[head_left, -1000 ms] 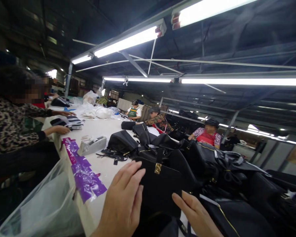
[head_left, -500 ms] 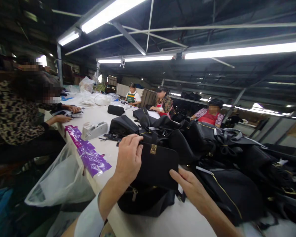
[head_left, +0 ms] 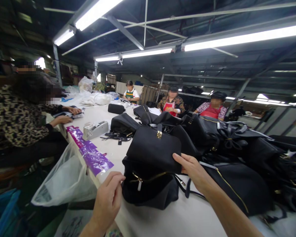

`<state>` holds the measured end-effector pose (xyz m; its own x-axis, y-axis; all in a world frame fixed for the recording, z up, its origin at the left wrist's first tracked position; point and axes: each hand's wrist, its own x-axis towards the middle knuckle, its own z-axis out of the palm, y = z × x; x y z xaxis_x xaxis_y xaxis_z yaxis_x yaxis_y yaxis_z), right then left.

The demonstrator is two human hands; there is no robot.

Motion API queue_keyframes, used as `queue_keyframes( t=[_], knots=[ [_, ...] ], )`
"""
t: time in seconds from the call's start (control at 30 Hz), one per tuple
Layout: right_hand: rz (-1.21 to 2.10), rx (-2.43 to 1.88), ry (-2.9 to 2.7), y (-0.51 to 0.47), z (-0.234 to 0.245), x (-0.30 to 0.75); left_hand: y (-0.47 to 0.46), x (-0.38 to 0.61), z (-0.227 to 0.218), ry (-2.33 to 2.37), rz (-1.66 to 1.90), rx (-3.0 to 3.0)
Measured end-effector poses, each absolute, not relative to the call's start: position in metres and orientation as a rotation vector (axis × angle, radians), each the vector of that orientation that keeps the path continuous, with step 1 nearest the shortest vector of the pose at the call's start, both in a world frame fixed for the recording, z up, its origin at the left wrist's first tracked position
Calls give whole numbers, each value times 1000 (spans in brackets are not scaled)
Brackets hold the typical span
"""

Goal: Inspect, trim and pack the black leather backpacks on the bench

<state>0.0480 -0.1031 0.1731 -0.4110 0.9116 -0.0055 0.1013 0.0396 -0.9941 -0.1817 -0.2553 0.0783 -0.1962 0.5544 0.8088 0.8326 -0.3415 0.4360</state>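
A black bag (head_left: 150, 177) with a gold clasp and a gold zipper stands on the white table (head_left: 162, 220) in front of me. My right hand (head_left: 193, 172) grips the lower right corner of its lifted front flap. My left hand (head_left: 108, 200) hovers just left of the bag near the table's edge. Its fingers are loosely curled with nothing in them, close to the zipper pull but apart from it.
A pile of black bags (head_left: 232, 154) fills the right side. Purple tape strips (head_left: 90, 153) and a tape dispenser (head_left: 95, 130) lie to the left, with a clear plastic bag (head_left: 64, 181) hanging off the edge. Several other people sit around the table.
My left hand has let go of the bag's top and dropped back to the table edge. The flap now stands raised, held by my right hand.
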Motion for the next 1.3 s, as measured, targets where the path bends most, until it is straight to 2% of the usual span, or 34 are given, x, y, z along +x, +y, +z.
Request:
queue_keyframes(
  t=[0.23,0.53,0.7,0.83,0.93,1.03,1.13,1.23,1.3],
  knots=[
    [1436,-1090,-1609,-98,166,45,-249,-179,50,-1911,-1409,-1815],
    [1400,-1003,-1551,-98,184,37,-221,-181,53,-2234,-1601,-1832],
    [1312,-1004,-1501,-87,218,35,-187,-192,89,-2181,-1629,-1843],
    [1289,-1013,-1459,-90,245,45,-158,-214,141,-2142,-1587,-1908],
    [1422,-1093,-1266,-96,252,58,-141,-225,185,-2130,-1502,-1993],
    [1571,-1151,-982,-101,235,74,-130,-220,218,-2096,-1441,-2039],
    [1638,-1258,-850,-103,195,99,-121,-196,227,-2113,-1398,-2029],
    [1514,-1430,-1213,-105,163,128,-111,-162,216,-2159,-1378,-2020],
    [1270,-1420,-1493,-109,163,139,-104,-142,208,-2147,-1384,-2072]
  ],
)
